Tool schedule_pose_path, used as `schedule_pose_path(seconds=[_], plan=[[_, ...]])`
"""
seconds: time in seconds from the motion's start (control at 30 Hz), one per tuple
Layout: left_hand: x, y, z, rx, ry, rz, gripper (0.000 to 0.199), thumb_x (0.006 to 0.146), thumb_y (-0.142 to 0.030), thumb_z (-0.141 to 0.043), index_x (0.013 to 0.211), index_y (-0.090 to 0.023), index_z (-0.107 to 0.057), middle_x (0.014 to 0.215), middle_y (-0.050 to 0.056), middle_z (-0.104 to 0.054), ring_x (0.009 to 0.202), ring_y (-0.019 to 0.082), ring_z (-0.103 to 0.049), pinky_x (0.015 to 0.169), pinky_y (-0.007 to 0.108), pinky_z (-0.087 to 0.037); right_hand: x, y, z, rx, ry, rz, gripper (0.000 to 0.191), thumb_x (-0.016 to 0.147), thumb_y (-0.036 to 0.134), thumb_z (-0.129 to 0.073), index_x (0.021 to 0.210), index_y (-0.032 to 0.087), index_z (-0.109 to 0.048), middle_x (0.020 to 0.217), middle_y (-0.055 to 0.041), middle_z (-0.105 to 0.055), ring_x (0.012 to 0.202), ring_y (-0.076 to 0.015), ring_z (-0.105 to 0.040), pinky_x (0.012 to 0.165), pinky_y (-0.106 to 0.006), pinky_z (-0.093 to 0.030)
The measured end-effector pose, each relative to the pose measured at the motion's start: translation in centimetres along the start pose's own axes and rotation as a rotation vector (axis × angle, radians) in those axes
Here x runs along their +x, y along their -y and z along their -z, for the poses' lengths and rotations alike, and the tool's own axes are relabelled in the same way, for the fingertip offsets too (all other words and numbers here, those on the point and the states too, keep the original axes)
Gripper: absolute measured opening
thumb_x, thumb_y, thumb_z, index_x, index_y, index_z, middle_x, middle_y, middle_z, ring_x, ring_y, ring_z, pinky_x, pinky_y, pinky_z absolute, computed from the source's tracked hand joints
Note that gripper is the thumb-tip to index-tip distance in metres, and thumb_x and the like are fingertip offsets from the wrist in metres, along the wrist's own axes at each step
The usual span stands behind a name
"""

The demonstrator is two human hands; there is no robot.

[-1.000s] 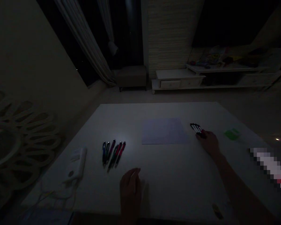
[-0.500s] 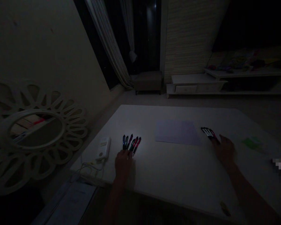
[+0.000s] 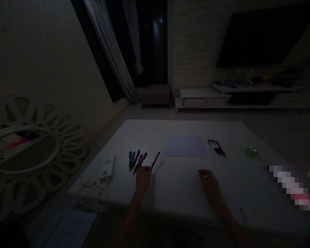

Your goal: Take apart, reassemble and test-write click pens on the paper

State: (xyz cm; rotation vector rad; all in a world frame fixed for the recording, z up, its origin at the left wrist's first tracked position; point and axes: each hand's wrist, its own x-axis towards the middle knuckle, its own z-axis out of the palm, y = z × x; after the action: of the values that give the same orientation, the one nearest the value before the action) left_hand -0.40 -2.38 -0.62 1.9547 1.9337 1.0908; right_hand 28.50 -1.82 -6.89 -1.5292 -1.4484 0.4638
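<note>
My left hand rests at the table's near side, just below a group of several pens lying side by side. A single red pen lies tilted just beyond its fingers, and I cannot tell whether they touch it. My right hand is blurred, holding nothing visible, out in the middle of the white table. Beyond it lies a second bunch of dark pens with red parts, next to a pale sheet of paper.
A white charger-like box with thin cables sits at the table's left edge. A small green object lies at the right. A pixelated patch covers something there. A petal-framed round mirror leans at the left.
The red pen now lies apart, to the right of its group. My right hand has drawn back from the right-hand pens toward me. The view has shifted slightly.
</note>
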Motion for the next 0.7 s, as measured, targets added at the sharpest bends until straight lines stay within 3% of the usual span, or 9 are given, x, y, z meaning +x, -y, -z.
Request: schedule_pose_path(seconds=[0.07, 0.13, 0.2, 0.27, 0.33, 0.4, 0.47, 0.53, 0.7], plan=[[-0.9, -1.6, -2.2, -0.085, 0.068, 0.044, 0.034, 0.087, -0.035, -0.041, 0.079, -0.015, -0.067, 0.067, 0.005, -0.068, 0.061, 0.016, -0.062, 0.056, 0.026, -0.048, -1.4, 3.4, -2.7, 0.205, 0.208, -0.075, 0.04, 0.085, 0.052, -0.041, 0.093, 0.019, -0.063, 0.1, -0.0113, -0.064, 0.091, -0.023, -0.059, 0.075, -0.033, -0.048], [-1.9, -3.2, -4.5, -0.364, 0.223, 0.193, 0.03, 0.084, -0.037, -0.048, 0.083, -0.013, -0.067, 0.078, 0.007, -0.07, 0.07, 0.017, -0.065, 0.064, 0.026, -0.05, -1.9, 6.0, -4.9, 0.339, 0.327, -0.131, 0.042, 0.085, 0.053, -0.041, 0.098, 0.02, -0.062, 0.103, -0.0104, -0.065, 0.096, -0.0226, -0.06, 0.077, -0.031, -0.048], [-2.9, -4.6, -6.3, -0.495, 0.318, 0.235, 0.031, 0.084, -0.037, -0.048, 0.085, -0.013, -0.067, 0.08, 0.008, -0.07, 0.074, 0.017, -0.065, 0.068, 0.027, -0.05, -1.6, 7.3, -5.9, 0.373, 0.337, -0.181, 0.041, 0.083, 0.054, -0.045, 0.094, 0.019, -0.063, 0.098, -0.0105, -0.067, 0.092, -0.0231, -0.061, 0.075, -0.031, -0.048], [-3.5, -5.4, -7.1, -0.435, 0.257, 0.212, 0.03, 0.087, -0.036, -0.046, 0.09, -0.015, -0.067, 0.085, 0.008, -0.069, 0.078, 0.018, -0.064, 0.072, 0.03, -0.051, -0.8, 7.4, -5.6, 0.327, 0.331, -0.19, 0.039, 0.082, 0.053, -0.047, 0.09, 0.018, -0.063, 0.088, -0.0097, -0.068, 0.082, -0.0225, -0.063, 0.071, -0.03, -0.048], [-3.7, -5.6, -7.1, -0.224, 0.079, 0.092, 0.027, 0.088, -0.031, -0.047, 0.105, -0.018, -0.063, 0.103, 0.011, -0.065, 0.093, 0.021, -0.062, 0.082, 0.037, -0.049, 0.1, 6.9, -4.4, 0.236, 0.38, -0.155, 0.038, 0.082, 0.051, -0.047, 0.086, 0.018, -0.064, 0.079, -0.0079, -0.069, 0.071, -0.0212, -0.062, 0.067, -0.03, -0.046], [-3.4, -5.3, -6.8, 0.024, -0.03, -0.134, 0.033, 0.087, -0.026, -0.051, 0.12, -0.023, -0.054, 0.121, 0.011, -0.057, 0.113, 0.025, -0.052, 0.096, 0.046, -0.04, 0.8, 6.2, -3.0, 0.169, 0.482, -0.089, 0.035, 0.08, 0.049, -0.049, 0.084, 0.019, -0.067, 0.075, -0.0061, -0.069, 0.067, -0.0205, -0.062, 0.066, -0.03, -0.044], [-2.8, -4.6, -6.7, 0.198, 0.006, -0.374, 0.037, 0.086, -0.022, -0.053, 0.122, -0.027, -0.051, 0.122, 0.008, -0.057, 0.12, 0.025, -0.046, 0.104, 0.052, -0.029, 1.5, 5.7, -1.9, 0.161, 0.599, -0.027, 0.034, 0.078, 0.049, -0.052, 0.083, 0.02, -0.069, 0.076, -0.005, -0.07, 0.068, -0.0201, -0.061, 0.066, -0.029, -0.044], [-2.2, -3.9, -7.1, 0.269, 0.098, -0.51, 0.028, 0.087, -0.019, -0.052, 0.113, -0.027, -0.055, 0.107, 0.004, -0.062, 0.111, 0.021, -0.052, 0.106, 0.051, -0.026, 1.9, 5.4, -1.5, 0.179, 0.663, -0.032, 0.038, 0.076, 0.052, -0.053, 0.08, 0.018, -0.07, 0.071, -0.0044, -0.069, 0.065, -0.0188, -0.06, 0.063, -0.028, -0.043], [-1.2, -2.3, -8.6, 0.255, 0.24, -0.488, 0.015, 0.086, -0.015, -0.051, 0.099, -0.02, -0.057, 0.09, 0.004, -0.062, 0.087, 0.017, -0.057, 0.084, 0.035, -0.043, 2.4, 4.2, -2.7, 0.22, 0.659, -0.265, 0.056, 0.077, 0.063, -0.044, 0.062, 0.013, -0.064, 0.044, -0.0011, -0.052, 0.044, -0.0131, -0.048, 0.045, -0.024, -0.035]])
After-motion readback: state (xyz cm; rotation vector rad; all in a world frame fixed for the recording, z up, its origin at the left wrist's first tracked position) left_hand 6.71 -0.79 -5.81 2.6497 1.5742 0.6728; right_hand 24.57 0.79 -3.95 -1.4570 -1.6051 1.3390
